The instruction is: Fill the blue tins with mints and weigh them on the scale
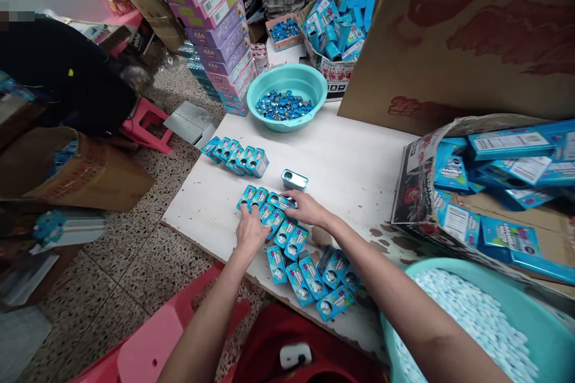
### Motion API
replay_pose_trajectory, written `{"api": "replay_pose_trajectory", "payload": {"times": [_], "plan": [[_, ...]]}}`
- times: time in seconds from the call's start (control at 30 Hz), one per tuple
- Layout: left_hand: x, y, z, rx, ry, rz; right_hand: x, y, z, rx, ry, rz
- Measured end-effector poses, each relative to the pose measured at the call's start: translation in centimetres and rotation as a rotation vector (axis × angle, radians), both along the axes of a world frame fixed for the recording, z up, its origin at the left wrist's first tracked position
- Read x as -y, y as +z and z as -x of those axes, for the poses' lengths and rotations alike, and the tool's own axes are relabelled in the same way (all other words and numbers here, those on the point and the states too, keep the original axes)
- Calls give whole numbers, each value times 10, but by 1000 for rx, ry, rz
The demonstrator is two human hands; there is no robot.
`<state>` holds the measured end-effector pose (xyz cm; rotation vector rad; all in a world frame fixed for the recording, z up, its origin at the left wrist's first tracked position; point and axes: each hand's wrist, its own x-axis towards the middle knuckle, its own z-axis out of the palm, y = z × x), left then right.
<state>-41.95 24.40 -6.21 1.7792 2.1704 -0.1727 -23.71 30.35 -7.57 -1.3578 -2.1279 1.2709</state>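
Note:
My left hand (252, 228) is curled over a row of small blue printed tins, its fingertips on the near ends of two upright tins (259, 197). On the right side of that row, my right hand (308, 208) grips a blue tin (277, 200) that lies turned from the others. Several tins (296, 242) closer to me show white pieces through their round holes. A tin with a bare silver face (295, 179) stands just beyond my right hand. Farther left is a separate row of tins (236, 156) with dark holes.
A turquoise bowl (287, 126) of blue caps sits at the table's (354, 155) far edge. On the right are a carton (411, 182) of blue tins and a turquoise basin (393, 335) of white pieces. Stacked boxes (220, 36) rise behind; a person (58, 72) is at left.

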Motion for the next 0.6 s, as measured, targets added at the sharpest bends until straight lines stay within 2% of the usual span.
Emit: {"api": "replay_pose_trajectory", "payload": {"times": [0.1, 0.23, 0.3, 0.43, 0.53, 0.6], "plan": [[1, -4, 14, 2, 33, -66, 0, 2, -1, -9, 2, -18], [-14, -5, 56, 3, 140, -100, 6, -1, 3, 7, -19, -42], [-33, -5, 84, -6, 196, -127, 9, -3, 8, 41, -53, -47], [-86, -8, 133, 15, 279, -172, 6, -3, 21, 130, -114, -73], [-120, -14, 155, 76, 289, -195, -8, -2, 39, 163, -108, -108], [-134, -17, 164, 134, 275, -209, -21, -1, 55, 165, -86, -131]]}}
